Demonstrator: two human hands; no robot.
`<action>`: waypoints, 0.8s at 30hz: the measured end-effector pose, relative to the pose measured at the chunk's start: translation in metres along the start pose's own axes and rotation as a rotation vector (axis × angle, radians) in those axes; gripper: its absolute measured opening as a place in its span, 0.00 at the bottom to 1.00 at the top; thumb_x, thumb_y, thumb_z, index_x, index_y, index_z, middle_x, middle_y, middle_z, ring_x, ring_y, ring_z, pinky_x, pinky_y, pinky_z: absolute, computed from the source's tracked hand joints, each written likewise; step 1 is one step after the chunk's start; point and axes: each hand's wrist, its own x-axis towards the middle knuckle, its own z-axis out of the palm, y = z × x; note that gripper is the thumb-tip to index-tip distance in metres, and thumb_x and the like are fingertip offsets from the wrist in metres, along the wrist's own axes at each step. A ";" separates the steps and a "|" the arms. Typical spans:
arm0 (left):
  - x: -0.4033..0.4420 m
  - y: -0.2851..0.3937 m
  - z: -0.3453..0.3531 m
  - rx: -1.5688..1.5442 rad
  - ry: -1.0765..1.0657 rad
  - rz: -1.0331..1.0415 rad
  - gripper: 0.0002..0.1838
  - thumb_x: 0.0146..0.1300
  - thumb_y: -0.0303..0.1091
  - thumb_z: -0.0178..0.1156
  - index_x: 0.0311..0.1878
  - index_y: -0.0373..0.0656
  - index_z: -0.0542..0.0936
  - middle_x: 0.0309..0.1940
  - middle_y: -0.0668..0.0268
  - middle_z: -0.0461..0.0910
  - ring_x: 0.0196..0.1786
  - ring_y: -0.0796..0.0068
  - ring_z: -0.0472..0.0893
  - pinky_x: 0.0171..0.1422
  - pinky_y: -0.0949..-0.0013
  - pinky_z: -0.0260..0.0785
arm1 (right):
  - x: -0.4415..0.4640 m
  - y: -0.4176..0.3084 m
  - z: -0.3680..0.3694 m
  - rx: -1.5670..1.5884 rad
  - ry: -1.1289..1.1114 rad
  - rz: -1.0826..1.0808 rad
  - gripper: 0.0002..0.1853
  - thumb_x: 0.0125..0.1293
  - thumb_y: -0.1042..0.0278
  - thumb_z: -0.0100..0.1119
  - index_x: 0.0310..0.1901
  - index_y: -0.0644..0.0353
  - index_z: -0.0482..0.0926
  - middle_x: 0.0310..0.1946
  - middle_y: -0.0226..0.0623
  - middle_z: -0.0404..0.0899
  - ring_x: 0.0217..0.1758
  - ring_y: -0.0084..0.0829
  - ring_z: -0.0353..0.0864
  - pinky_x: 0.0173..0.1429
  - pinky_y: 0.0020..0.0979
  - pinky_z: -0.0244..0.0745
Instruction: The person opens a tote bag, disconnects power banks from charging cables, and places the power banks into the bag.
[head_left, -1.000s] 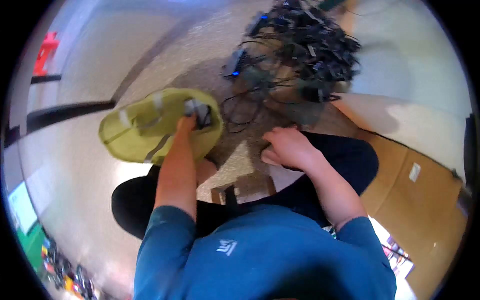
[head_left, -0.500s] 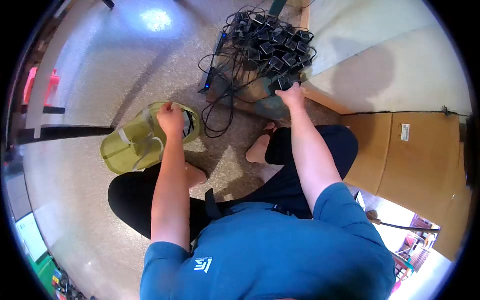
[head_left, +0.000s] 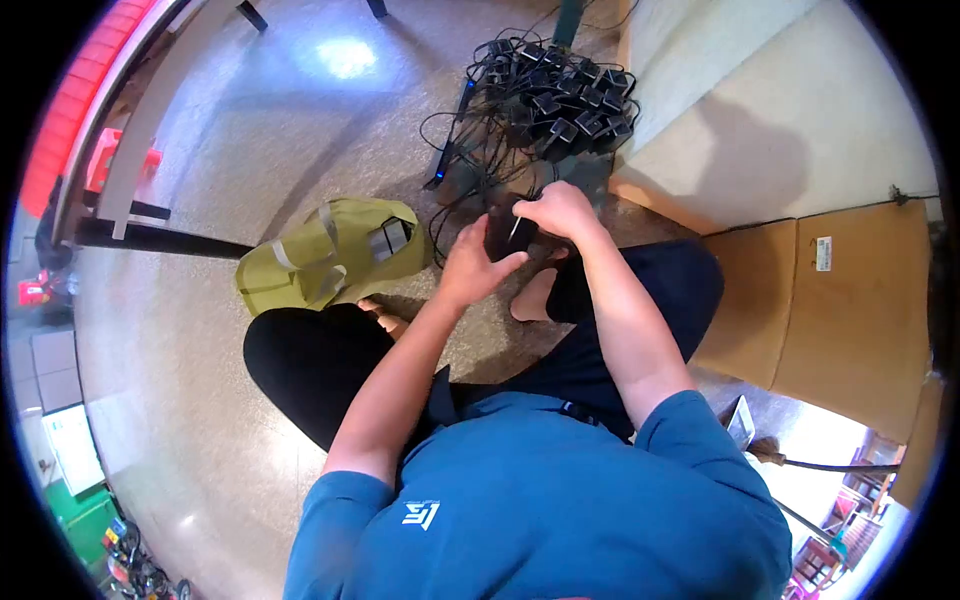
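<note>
In the head view my right hand (head_left: 562, 212) pinches a small black boxy device (head_left: 521, 236) from above, in front of my knees. My left hand (head_left: 472, 268) is beside it, thumb and fingers apart, its fingertips close to the device; whether they touch it I cannot tell. Beyond my hands lies a heap of similar black square devices (head_left: 572, 105) with tangled black cables. A dark strip with blue lights (head_left: 453, 140) runs along the heap's left side. To the left of my hands an olive-green bag (head_left: 290, 280) with grey straps lies open on the floor, something grey showing in its opening.
A large cardboard sheet (head_left: 850, 310) leans at the right, below a pale wall panel (head_left: 740, 130). A dark furniture leg (head_left: 165, 240) reaches in from the left, near a red item (head_left: 115, 160). My bent legs and bare feet frame the floor before me.
My right hand has drawn back from the heap with a black device. My left hand has left the bag and moved right, opening beside the device. The view has shifted slightly.
</note>
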 end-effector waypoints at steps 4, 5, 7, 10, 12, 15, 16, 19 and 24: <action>0.003 0.011 -0.017 -0.205 -0.094 -0.264 0.43 0.55 0.51 0.74 0.65 0.30 0.69 0.54 0.49 0.80 0.53 0.58 0.82 0.58 0.61 0.74 | -0.019 -0.015 0.013 0.258 -0.149 -0.079 0.36 0.49 0.31 0.63 0.27 0.69 0.85 0.25 0.47 0.85 0.31 0.41 0.86 0.43 0.38 0.80; 0.006 -0.002 -0.015 -0.250 -0.114 -0.292 0.43 0.55 0.50 0.74 0.65 0.30 0.69 0.53 0.51 0.80 0.52 0.61 0.82 0.56 0.63 0.74 | -0.018 -0.017 0.018 0.287 -0.139 -0.115 0.36 0.51 0.30 0.64 0.25 0.67 0.85 0.20 0.42 0.83 0.26 0.36 0.85 0.40 0.36 0.80; 0.012 -0.021 -0.020 -0.458 -0.201 -0.405 0.40 0.57 0.47 0.71 0.65 0.30 0.69 0.51 0.56 0.81 0.48 0.68 0.81 0.52 0.67 0.74 | -0.021 -0.021 0.015 0.394 -0.130 -0.124 0.34 0.54 0.34 0.67 0.26 0.68 0.84 0.20 0.41 0.83 0.24 0.33 0.84 0.35 0.33 0.78; 0.009 -0.026 -0.025 -0.731 -0.174 -0.551 0.39 0.55 0.48 0.71 0.62 0.27 0.71 0.47 0.53 0.82 0.46 0.66 0.82 0.52 0.65 0.75 | -0.030 -0.036 -0.014 0.088 0.094 -0.182 0.29 0.59 0.40 0.69 0.34 0.66 0.85 0.27 0.40 0.85 0.30 0.32 0.84 0.38 0.34 0.77; 0.004 -0.019 -0.025 -0.648 -0.110 -0.519 0.38 0.55 0.49 0.71 0.60 0.27 0.73 0.46 0.53 0.82 0.46 0.66 0.82 0.52 0.64 0.75 | -0.021 -0.031 -0.005 0.242 0.137 -0.310 0.25 0.63 0.44 0.67 0.39 0.65 0.85 0.33 0.37 0.86 0.36 0.28 0.83 0.44 0.33 0.76; 0.003 -0.025 -0.015 -0.472 -0.058 -0.463 0.38 0.55 0.50 0.71 0.59 0.27 0.73 0.46 0.50 0.83 0.46 0.64 0.83 0.53 0.63 0.75 | -0.003 -0.026 0.027 0.584 0.019 -0.301 0.25 0.62 0.45 0.67 0.41 0.65 0.85 0.36 0.42 0.87 0.39 0.31 0.85 0.46 0.33 0.77; 0.003 -0.026 -0.012 -0.410 -0.031 -0.452 0.39 0.54 0.51 0.71 0.58 0.27 0.73 0.46 0.49 0.83 0.46 0.62 0.84 0.53 0.62 0.75 | 0.001 -0.026 0.034 0.584 0.027 -0.303 0.25 0.62 0.46 0.67 0.41 0.65 0.85 0.35 0.41 0.86 0.38 0.30 0.85 0.46 0.32 0.77; 0.001 -0.025 -0.011 -0.282 0.016 -0.394 0.39 0.53 0.52 0.72 0.57 0.28 0.74 0.45 0.47 0.83 0.46 0.58 0.84 0.54 0.60 0.75 | 0.008 -0.025 0.048 0.563 0.006 -0.323 0.22 0.65 0.49 0.66 0.40 0.66 0.85 0.31 0.39 0.85 0.35 0.30 0.83 0.43 0.32 0.75; -0.001 -0.014 -0.011 -0.164 0.116 -0.332 0.36 0.51 0.53 0.74 0.54 0.34 0.76 0.43 0.48 0.83 0.47 0.53 0.84 0.53 0.56 0.76 | 0.006 -0.026 0.053 0.569 -0.008 -0.317 0.20 0.69 0.51 0.60 0.38 0.64 0.85 0.29 0.43 0.84 0.34 0.34 0.83 0.41 0.36 0.73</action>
